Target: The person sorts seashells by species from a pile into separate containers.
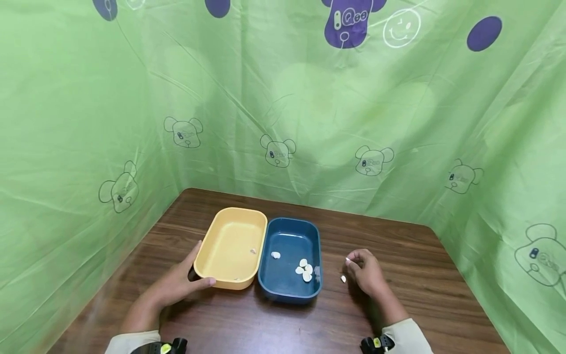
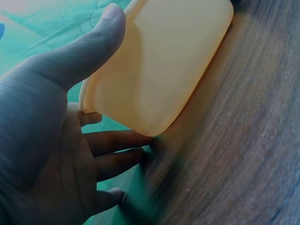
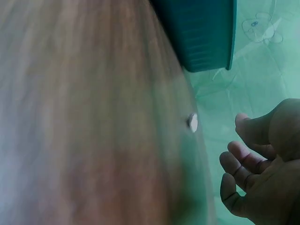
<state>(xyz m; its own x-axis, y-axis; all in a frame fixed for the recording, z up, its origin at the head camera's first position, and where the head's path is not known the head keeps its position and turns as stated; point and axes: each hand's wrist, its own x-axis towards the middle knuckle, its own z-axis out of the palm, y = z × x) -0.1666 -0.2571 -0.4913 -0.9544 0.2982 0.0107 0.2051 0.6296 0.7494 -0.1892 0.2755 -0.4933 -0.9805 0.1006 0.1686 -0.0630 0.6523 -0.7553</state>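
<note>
My left hand [image 1: 179, 280] lies along the near left corner of a yellow tray [image 1: 208, 236], thumb against its near wall and fingers at its left side. The left wrist view shows those fingers fairly straight against the tray. A blue tray [image 1: 289, 295] stands right beside it, holding several small white shell-like pieces [image 1: 308, 269]. Two or more paler pieces [image 1: 253, 250] lie in the yellow tray. Right of the blue tray, my right hand [image 1: 369, 275] pinches a small white piece [image 1: 348, 259] between thumb and forefinger. On the table nearby lies another white piece [image 1: 343, 279].
The brown wooden table [image 1: 424, 285] extends right of the trays and in front of them. A green printed curtain [image 1: 309, 103] hangs behind the table and down both sides.
</note>
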